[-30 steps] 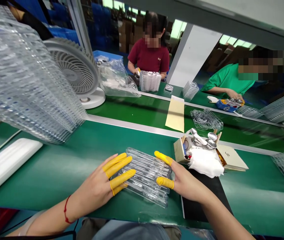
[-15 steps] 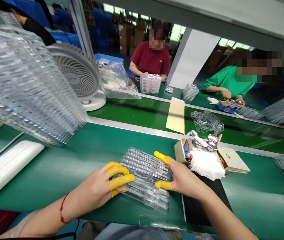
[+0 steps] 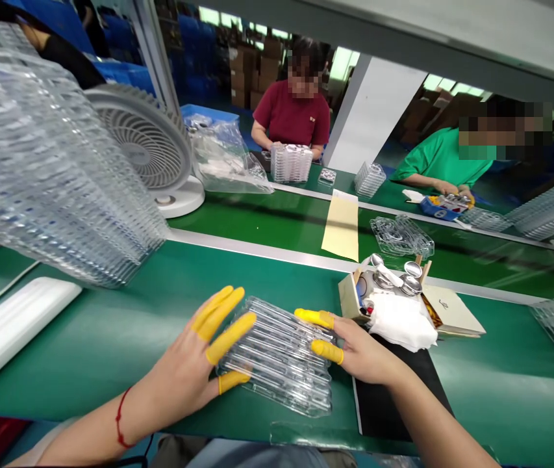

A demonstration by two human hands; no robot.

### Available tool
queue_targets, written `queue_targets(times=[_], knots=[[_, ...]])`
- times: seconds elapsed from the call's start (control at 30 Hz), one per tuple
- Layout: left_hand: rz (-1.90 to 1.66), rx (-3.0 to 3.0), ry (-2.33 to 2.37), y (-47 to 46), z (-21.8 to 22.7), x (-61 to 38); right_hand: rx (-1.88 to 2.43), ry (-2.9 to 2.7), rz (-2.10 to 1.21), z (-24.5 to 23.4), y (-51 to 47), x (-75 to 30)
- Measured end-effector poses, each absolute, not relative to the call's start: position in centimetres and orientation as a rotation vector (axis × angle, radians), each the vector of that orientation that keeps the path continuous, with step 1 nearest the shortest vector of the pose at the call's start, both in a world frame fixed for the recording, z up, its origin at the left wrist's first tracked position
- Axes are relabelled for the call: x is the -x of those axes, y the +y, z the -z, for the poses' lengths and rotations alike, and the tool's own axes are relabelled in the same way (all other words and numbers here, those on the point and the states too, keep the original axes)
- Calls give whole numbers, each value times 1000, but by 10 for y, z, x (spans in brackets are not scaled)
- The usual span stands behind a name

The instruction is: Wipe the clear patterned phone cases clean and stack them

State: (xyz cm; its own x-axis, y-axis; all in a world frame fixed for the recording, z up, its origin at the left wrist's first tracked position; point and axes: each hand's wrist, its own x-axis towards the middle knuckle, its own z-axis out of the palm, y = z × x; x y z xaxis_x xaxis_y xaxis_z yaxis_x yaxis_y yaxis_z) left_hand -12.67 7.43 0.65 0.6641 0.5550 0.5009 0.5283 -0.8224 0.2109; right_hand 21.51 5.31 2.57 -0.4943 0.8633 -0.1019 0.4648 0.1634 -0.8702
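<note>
A stack of clear plastic trays (image 3: 277, 354) stands on its edges on the green bench in front of me. My left hand (image 3: 199, 348), with yellow finger cots, is at the stack's left end. Its fingers are stretched out and spread, with the thumb by the lower left edge. My right hand (image 3: 354, 344) also wears yellow finger cots and is closed around the right end of the stack. The finger lies at the far edge and the thumb presses nearer the front.
Tall clear trays (image 3: 57, 169) and a grey fan (image 3: 140, 143) rise at left, near a long white case (image 3: 18, 331). At right, a box of metal parts (image 3: 352, 296) and a white cloth (image 3: 403, 322) adjoin a black mat (image 3: 398, 390). Two co-workers sit opposite.
The tray groups, earlier split by a gap, now sit together as one stack. My left hand has spread its fingers, and my right thumb has shifted up slightly.
</note>
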Motion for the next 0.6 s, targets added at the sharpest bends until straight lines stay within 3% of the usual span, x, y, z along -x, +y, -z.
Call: queue_targets(times=[0.17,0.6], knots=[[-437,-2646,861,88,0,131,1324,-1809,-1353,-15,51,-209],[-596,-2708,792,89,10,135,1359,-1716,-1403,-16,51,-204]])
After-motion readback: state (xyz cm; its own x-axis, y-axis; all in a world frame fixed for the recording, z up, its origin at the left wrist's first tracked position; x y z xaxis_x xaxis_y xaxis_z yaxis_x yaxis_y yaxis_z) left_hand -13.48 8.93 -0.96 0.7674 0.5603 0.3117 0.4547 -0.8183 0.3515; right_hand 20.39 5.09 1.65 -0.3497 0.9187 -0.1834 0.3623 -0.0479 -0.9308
